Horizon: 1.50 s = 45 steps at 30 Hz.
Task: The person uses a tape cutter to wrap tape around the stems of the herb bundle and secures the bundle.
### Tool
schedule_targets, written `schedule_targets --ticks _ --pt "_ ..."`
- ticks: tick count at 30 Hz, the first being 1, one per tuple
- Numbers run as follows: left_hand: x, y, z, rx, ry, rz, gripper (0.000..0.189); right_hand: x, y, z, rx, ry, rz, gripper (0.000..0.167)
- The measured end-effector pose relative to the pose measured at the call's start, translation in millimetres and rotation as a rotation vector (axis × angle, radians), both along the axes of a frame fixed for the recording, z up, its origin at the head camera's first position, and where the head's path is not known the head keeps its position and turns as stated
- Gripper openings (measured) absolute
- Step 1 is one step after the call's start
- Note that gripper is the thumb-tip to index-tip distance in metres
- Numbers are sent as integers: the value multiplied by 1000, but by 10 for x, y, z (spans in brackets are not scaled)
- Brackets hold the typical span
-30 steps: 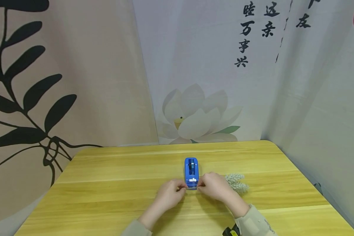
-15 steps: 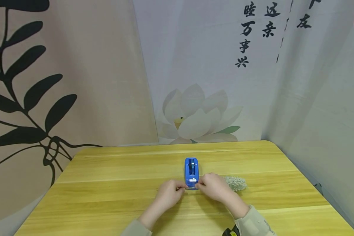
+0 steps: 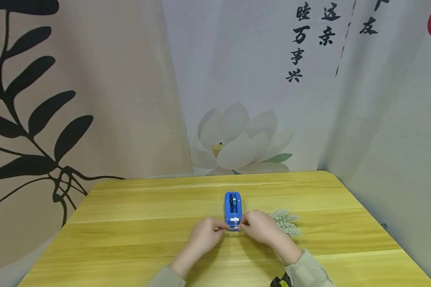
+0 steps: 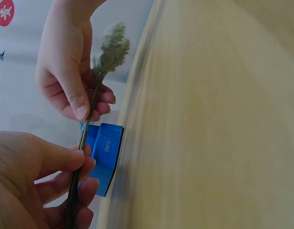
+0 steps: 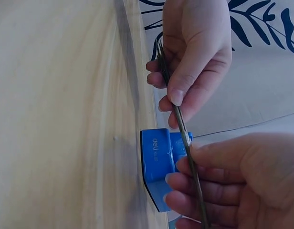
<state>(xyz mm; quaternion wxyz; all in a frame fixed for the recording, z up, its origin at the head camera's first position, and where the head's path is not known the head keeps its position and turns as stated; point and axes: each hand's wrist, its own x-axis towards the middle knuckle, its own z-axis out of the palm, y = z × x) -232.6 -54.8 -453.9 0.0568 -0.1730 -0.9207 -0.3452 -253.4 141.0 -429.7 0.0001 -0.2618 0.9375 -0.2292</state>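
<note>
Both hands hold a thin bundle of dark green flower stems [image 5: 196, 179] level, crosswise in front of a blue tape dispenser [image 3: 233, 211]. My left hand [image 3: 205, 234] pinches the stems between thumb and fingers on the left. On the right, my right hand [image 3: 261, 226] pinches them nearer the blooms. Pale green, fluffy flower heads [image 3: 286, 223] stick out beyond the right hand; in the left wrist view the bunch [image 4: 113, 50] shows above it. A shiny patch, which looks like clear tape [image 5: 183, 130], lies on the stems between the hands.
The wooden table [image 3: 136, 223] reaches back to a printed curtain [image 3: 244, 79]. At the front edge, by the right sleeve [image 3: 309, 271], a black and yellow object [image 3: 283, 281] is partly cut off.
The flower heads have turned about the stems, looking narrower half a second ago and spread wider now. Both hands stay in nearly the same place, with small finger shifts.
</note>
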Motion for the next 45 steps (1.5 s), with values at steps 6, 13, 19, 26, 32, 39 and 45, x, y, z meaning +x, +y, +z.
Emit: schedule_targets --ticks 6,13,19,26,32,39,45 --pt "-7 -26 5 -4 12 6 13 -31 -4 -3 -58 -41 19 13" --pt "5 -60 44 13 7 13 12 -94 11 -52 -152 -118 50 14" --pt "5 -56 71 4 27 10 13 -120 28 -67 -189 -175 60 18" --pt "-18 -34 58 -8 19 13 13 -127 40 -110 -211 -179 26 24" --pt "-28 -18 54 -18 0 -5 12 -133 65 -146 -241 -183 18 23" --pt "-44 -53 59 9 -112 -57 12 -136 69 -194 -266 -218 1 21" --pt "-146 -144 116 16 -153 -74 20 -143 57 -215 -274 -220 -4 20"
